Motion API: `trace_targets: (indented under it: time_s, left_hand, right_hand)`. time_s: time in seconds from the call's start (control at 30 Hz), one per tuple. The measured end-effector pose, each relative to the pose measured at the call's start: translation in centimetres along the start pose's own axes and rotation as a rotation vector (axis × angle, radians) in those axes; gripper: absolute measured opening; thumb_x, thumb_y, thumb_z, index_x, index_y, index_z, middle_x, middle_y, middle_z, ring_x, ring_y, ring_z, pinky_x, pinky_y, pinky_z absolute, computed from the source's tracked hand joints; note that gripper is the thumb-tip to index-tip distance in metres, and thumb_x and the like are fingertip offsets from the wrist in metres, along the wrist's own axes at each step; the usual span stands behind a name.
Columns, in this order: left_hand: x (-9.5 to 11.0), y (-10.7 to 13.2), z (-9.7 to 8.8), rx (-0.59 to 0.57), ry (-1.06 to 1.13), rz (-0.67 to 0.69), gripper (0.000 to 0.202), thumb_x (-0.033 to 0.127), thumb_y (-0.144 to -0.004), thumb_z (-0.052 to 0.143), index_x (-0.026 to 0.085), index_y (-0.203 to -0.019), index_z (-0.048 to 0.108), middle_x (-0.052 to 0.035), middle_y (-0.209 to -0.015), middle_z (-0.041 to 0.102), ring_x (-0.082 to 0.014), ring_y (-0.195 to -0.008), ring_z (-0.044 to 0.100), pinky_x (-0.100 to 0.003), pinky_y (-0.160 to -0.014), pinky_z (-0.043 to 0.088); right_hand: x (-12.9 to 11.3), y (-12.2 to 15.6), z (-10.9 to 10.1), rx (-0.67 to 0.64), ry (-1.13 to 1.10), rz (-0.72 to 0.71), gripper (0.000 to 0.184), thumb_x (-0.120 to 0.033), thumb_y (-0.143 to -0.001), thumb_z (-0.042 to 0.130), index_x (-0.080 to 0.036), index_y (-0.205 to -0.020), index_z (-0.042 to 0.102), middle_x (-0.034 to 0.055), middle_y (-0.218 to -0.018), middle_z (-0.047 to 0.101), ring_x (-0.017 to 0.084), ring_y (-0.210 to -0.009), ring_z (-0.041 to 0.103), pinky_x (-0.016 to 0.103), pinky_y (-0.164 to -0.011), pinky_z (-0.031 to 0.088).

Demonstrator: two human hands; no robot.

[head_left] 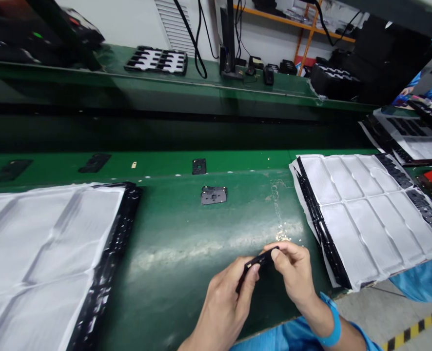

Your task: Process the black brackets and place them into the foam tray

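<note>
Both my hands hold one small flat black part [259, 260] edge-on above the near side of the green table [186, 243]. My left hand [221, 304] grips its lower left end, thumb pressed on top. My right hand [294, 270] pinches its upper right end with fingers curled. A grey metal plate [213, 195] lies flat on the table beyond my hands. A smaller black part [199, 166] lies on the belt strip behind it.
A stack of black trays covered with white sheet [365, 214] sits at right, another [48, 258] at left. Black parts [94, 163] lie on the green belt. A tray of parts [156, 60], cables and devices stand on the far bench.
</note>
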State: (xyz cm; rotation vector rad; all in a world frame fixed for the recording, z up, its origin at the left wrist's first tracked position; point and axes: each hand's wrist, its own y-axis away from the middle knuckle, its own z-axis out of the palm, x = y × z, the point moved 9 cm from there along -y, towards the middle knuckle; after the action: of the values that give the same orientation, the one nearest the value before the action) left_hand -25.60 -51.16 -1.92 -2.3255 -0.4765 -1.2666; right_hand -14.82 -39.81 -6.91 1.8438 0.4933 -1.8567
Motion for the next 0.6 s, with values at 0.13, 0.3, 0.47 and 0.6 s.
trace_targets:
  time_s: [0.13,0.3,0.47,0.6]
  left_hand:
    - [-0.16,0.09,0.27,0.003,0.001,0.007,0.021,0.026,-0.105,0.051,0.023,-0.089,0.063,0.0029,-0.067,0.067,-0.0129,-0.052,0.063,-0.020,-0.056,0.051]
    - [-0.06,0.30,0.24,-0.008,0.011,0.013,0.019,0.024,-0.104,0.052,0.023,-0.089,0.063,0.0037,-0.068,0.067,-0.0118,-0.053,0.062,-0.019,-0.056,0.049]
    - [-0.32,0.26,0.20,-0.032,0.021,-0.035,0.020,0.026,-0.105,0.052,0.022,-0.088,0.063,0.0033,-0.069,0.067,-0.0120,-0.055,0.063,-0.020,-0.056,0.048]
    - [-0.98,0.29,0.33,-0.066,0.023,-0.094,0.023,0.029,-0.105,0.051,0.022,-0.087,0.063,0.0021,-0.069,0.067,-0.0135,-0.056,0.063,-0.021,-0.055,0.048]
  right_hand:
    - [-0.24,-0.14,-0.02,0.009,0.036,-0.013,0.024,-0.036,-0.089,0.070,-0.019,-0.081,0.084,0.0047,-0.068,0.077,0.020,-0.064,0.069,0.027,-0.059,0.054]
    - [-0.43,-0.17,-0.12,0.014,0.036,-0.026,0.022,-0.031,-0.087,0.068,-0.019,-0.079,0.084,0.0038,-0.066,0.076,0.020,-0.063,0.070,0.026,-0.057,0.053]
    - [-0.39,-0.08,-0.21,0.010,0.044,-0.020,0.020,-0.027,-0.085,0.068,-0.019,-0.082,0.086,0.0034,-0.068,0.076,0.016,-0.058,0.064,0.024,-0.053,0.049]
    - [-0.11,-0.07,-0.17,-0.015,0.038,0.008,0.020,-0.027,-0.084,0.068,-0.019,-0.084,0.086,0.0021,-0.064,0.073,0.014,-0.053,0.057,0.023,-0.051,0.046]
